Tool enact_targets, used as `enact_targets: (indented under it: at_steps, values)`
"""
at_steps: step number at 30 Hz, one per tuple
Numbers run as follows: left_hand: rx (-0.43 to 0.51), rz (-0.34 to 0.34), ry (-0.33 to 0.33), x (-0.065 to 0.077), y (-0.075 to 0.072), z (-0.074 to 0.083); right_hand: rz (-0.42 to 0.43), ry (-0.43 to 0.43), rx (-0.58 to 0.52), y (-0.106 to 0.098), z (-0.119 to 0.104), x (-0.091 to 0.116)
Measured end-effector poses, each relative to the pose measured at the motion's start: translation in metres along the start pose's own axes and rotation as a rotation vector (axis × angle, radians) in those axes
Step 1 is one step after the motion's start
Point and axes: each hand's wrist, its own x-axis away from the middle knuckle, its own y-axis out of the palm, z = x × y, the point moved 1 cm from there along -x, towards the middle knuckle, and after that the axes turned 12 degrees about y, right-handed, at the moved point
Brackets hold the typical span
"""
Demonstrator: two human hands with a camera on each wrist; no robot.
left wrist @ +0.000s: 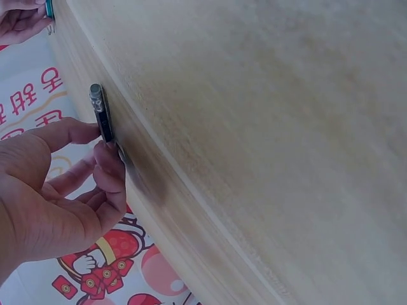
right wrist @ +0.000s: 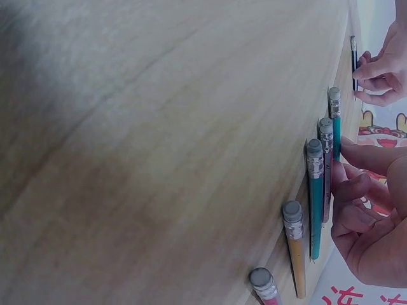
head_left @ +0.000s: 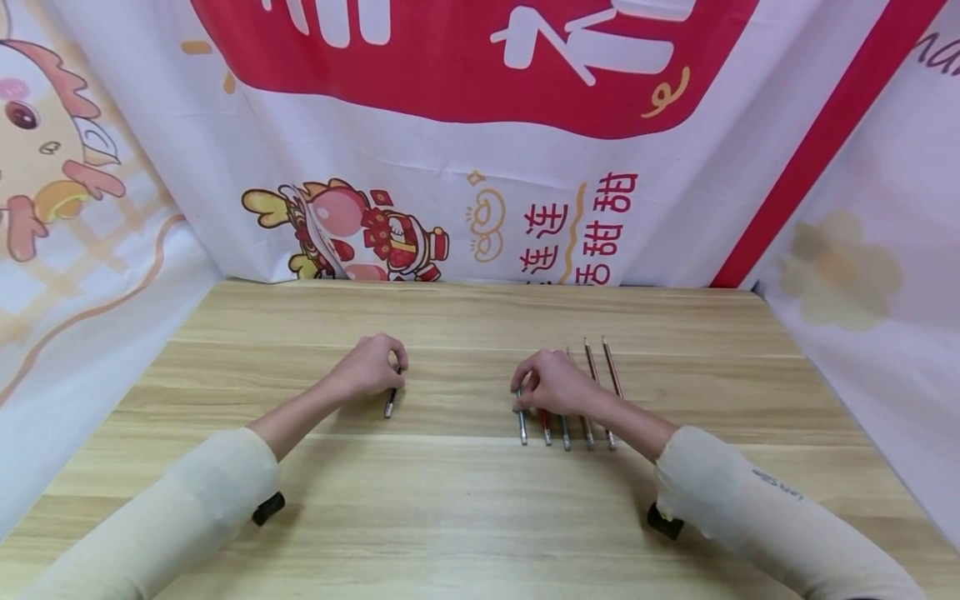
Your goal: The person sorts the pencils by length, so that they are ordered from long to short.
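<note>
My left hand (head_left: 370, 365) pinches a dark pencil (head_left: 389, 406) between thumb and fingers, left of the table's middle. Its metal band and eraser end point toward me, and the left wrist view shows the fingertips around its barrel. On the right, my right hand (head_left: 553, 383) holds a teal pencil (right wrist: 336, 127) at the left end of a row. Beside it lie a red pencil (head_left: 547, 432), another teal pencil (right wrist: 315, 203), a yellow-brown pencil (right wrist: 296, 260) and a pink-red one (right wrist: 265, 289), eraser ends toward me. The right hand partly covers several of them.
The wood-grain table (head_left: 465, 517) runs back to a printed white and red cloth (head_left: 450, 150). More cloth hangs along the left and right sides. A stretch of table separates the dark pencil from the row.
</note>
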Motion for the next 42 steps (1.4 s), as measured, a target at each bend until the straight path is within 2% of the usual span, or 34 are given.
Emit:
enact_targets:
  at_steps: [5,16,25,35,42]
  values:
    - [-0.033,0.006,0.012,-0.001,0.000,0.001,-0.004,0.010,-0.001,0.001,0.001,-0.001]
    - [0.003,0.017,0.013,-0.003,0.002,0.001,-0.006,0.009,-0.016,0.000,-0.001,0.000]
    - [0.110,0.009,0.007,-0.004,0.006,0.005,-0.006,0.020,-0.004,0.000,-0.001,-0.001]
    - [0.363,0.015,-0.037,-0.005,0.011,0.008,-0.016,0.022,-0.006,0.000,-0.001,-0.001]
    - [0.407,0.029,-0.044,-0.006,0.013,0.010,-0.012,0.018,-0.013,-0.001,-0.002,-0.001]
